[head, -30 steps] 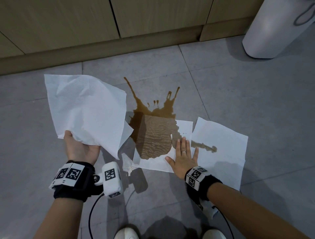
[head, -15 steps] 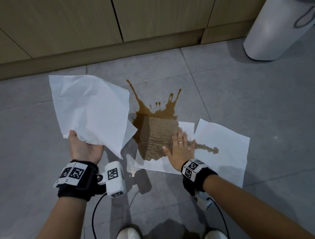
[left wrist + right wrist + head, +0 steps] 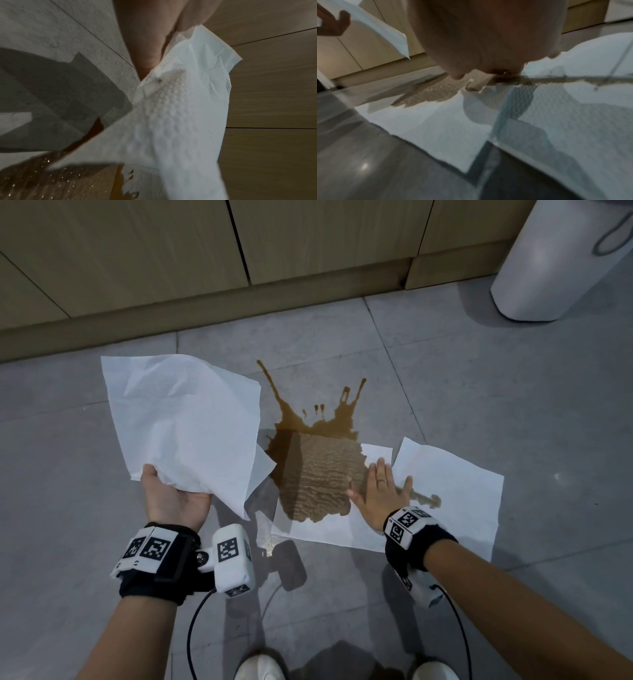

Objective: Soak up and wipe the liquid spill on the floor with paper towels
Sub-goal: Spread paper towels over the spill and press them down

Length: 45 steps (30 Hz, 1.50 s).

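On grey tile floor, nearest: left hand pinching dry paper towel, held aloft. Right hand flat, fingers straight, pressing soaked towel beside second sheet. Beyond fingertips: brown spill, uncovered, toward cabinets.

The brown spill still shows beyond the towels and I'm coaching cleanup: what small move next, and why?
Probably lay the dry paper towel held by the left hand over the uncovered splash; the soaked towel under the right hand stops short of it.
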Tool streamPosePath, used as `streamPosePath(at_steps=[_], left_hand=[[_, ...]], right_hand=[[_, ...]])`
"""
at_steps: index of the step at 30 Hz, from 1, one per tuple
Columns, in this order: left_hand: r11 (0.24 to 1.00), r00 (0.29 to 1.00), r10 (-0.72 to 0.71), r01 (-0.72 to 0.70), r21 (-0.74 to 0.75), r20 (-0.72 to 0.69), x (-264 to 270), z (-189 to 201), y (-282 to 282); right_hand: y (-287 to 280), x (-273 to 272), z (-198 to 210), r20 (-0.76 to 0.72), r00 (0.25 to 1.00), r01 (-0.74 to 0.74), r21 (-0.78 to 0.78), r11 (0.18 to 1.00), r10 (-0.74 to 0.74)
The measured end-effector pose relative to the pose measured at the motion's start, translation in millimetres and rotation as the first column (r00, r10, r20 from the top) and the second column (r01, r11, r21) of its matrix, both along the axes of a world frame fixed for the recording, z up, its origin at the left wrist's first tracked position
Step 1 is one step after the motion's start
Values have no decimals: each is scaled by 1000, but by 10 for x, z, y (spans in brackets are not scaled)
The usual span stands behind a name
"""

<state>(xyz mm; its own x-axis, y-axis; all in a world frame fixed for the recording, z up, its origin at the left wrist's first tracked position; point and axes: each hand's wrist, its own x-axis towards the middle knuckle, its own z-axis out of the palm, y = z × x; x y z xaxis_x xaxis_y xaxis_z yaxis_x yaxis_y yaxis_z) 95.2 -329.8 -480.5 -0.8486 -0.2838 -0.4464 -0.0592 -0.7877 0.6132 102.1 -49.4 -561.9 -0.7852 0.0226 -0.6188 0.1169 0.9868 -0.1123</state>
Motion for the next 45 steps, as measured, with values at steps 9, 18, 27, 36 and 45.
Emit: streamPosePath(at_steps=[9, 18, 27, 36, 45], left_hand=[[998, 999, 28, -27, 52, -16, 16, 50, 53], [997, 998, 32, -29, 66, -53, 18, 58, 13], [997, 999, 2, 1, 73, -35, 29, 91, 48], [986, 987, -162, 162, 25, -7, 16, 182, 143], [977, 973, -212, 208, -52, -90, -59, 280, -135]], right_hand=[[29, 156, -72, -214, 964, -146, 58, 988, 155], [-345, 917, -367, -139, 981, -152, -134, 979, 133], [-356, 423, 434, -80, 991, 78, -344, 936, -112], [-825, -530, 1623, 179, 882, 269, -951, 153, -437], [-908, -929, 1834, 109, 748, 272, -950, 154, -654]])
